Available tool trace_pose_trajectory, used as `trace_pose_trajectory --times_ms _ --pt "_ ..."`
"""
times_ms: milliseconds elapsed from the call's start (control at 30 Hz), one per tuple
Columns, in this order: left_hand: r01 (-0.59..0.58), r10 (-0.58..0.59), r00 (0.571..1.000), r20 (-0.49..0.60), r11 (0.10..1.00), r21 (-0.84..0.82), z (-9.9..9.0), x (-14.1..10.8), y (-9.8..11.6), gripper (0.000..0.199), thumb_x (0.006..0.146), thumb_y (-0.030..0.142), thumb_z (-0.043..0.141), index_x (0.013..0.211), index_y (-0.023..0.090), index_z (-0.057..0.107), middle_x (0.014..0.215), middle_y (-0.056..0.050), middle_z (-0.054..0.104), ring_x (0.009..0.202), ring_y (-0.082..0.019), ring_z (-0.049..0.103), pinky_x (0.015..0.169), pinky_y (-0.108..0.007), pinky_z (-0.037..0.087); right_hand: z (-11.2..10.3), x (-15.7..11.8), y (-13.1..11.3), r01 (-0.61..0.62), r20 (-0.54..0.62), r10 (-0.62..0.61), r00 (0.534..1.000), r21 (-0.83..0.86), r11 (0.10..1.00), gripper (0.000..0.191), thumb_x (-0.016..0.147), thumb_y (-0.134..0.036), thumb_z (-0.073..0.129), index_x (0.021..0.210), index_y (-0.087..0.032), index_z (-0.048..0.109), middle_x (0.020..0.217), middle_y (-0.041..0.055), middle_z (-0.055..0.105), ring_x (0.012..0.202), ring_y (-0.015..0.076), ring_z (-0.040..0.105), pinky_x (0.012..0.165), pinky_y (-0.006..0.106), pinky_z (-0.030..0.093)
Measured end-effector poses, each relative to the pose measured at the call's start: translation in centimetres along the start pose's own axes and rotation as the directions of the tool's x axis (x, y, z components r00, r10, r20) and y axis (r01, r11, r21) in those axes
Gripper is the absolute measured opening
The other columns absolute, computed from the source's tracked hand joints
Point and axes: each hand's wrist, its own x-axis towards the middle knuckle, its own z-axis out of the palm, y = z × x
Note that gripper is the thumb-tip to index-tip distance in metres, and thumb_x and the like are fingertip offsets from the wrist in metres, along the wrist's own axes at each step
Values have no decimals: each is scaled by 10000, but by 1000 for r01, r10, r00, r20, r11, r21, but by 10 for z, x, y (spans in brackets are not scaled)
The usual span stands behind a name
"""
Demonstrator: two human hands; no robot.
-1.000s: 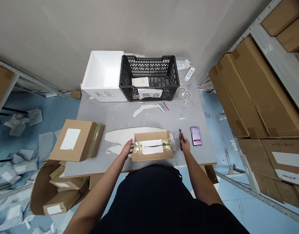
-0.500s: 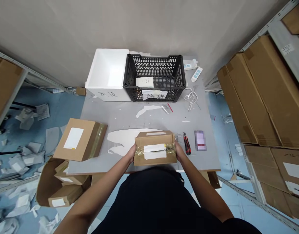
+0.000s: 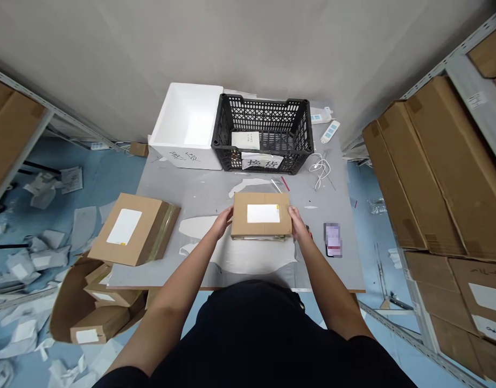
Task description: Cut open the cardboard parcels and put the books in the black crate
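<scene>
Between my hands is a brown cardboard box with a white label on the face toward me. My left hand grips its left end, and my right hand grips its right end. Below the box, a pale torn patch shows on the grey tabletop. Beside my right hand, a red and black box cutter is mostly hidden by that hand and forearm. Further right lies a phone with its screen blurred out.
A larger taped box sits at the table's left. Behind stand a white foam bin and a black plastic crate holding a paper slip. Power strips and a white cable lie back right. An open carton of boxes is lower left.
The box has moved away from my body, up the table, and turned so a labelled plain face replaces the taped, slit one. Both hands stay on its ends.
</scene>
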Motion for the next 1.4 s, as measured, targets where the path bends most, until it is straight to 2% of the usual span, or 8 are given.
trace_pose_trajectory --times_ms 133,300,500,800,967,1067,1267,1400 --pt "116 -114 993 42 992 -57 5 -11 -6 596 860 641 500 1318 261 495 1447 -113 500 1342 -298 447 1027 -504 415 -7 -9 5 23 151 -12 988 -66 998 643 723 -434 726 1318 -321 511 1433 17 524 1298 223 499 1075 392 419" --pt "-37 42 997 70 997 -63 13 -25 -12 798 752 488 734 1412 235 363 1456 -136 475 1320 -290 471 1084 -451 400 -13 -24 0 22 253 0 967 -83 996 796 717 -367 742 1439 -351 408 1492 4 463 1372 225 418 1143 431 336" --pt "-191 185 980 71 976 103 2 -61 -29 942 713 445 757 1480 214 261 1544 -155 338 1392 -307 378 1142 -460 311 -25 -64 11 48 229 -9 973 -164 985 917 708 -345 751 1498 -336 286 1577 41 320 1420 218 350 1157 422 305" --pt "-148 197 980 -37 833 532 4 -154 -97 707 809 384 647 1440 246 359 1467 -115 463 1387 -302 391 1146 -458 307 -50 -148 89 -12 -1 12 1000 -401 916 807 669 -326 741 1380 -264 364 1369 118 532 1226 277 564 1004 481 481" --pt "-87 178 977 -117 833 546 4 -167 -130 677 813 328 614 1444 262 378 1504 -88 424 1357 -317 436 1111 -456 373 -51 -173 108 -51 -27 44 999 -669 741 683 710 -308 668 1341 -260 413 1276 105 612 1154 322 610 963 504 495" --pt "-47 138 981 -135 849 527 5 -160 -130 671 776 295 636 1414 246 433 1460 -94 484 1276 -344 519 1062 -479 419 -51 -173 113 -56 -34 46 998 -747 663 687 737 -259 592 1391 -229 387 1279 128 620 1126 343 628 934 517 500" --pt "-30 67 995 -69 895 445 -6 -155 -108 741 733 243 597 1440 258 375 1430 -93 517 1272 -306 528 1052 -465 425 -86 -157 109 211 152 -147 977 -758 617 637 699 -186 559 1332 -222 500 1466 82 474 1383 265 403 1153 469 312" --pt "-20 39 997 -61 957 290 -22 -160 -91 750 738 288 591 1449 239 357 1458 -137 468 1252 -272 550 1043 -438 438 -120 -134 91 50 -107 -247 963 -829 556 547 787 -240 460 1329 -188 514 1382 119 537 1312 269 470 1106 485 354"
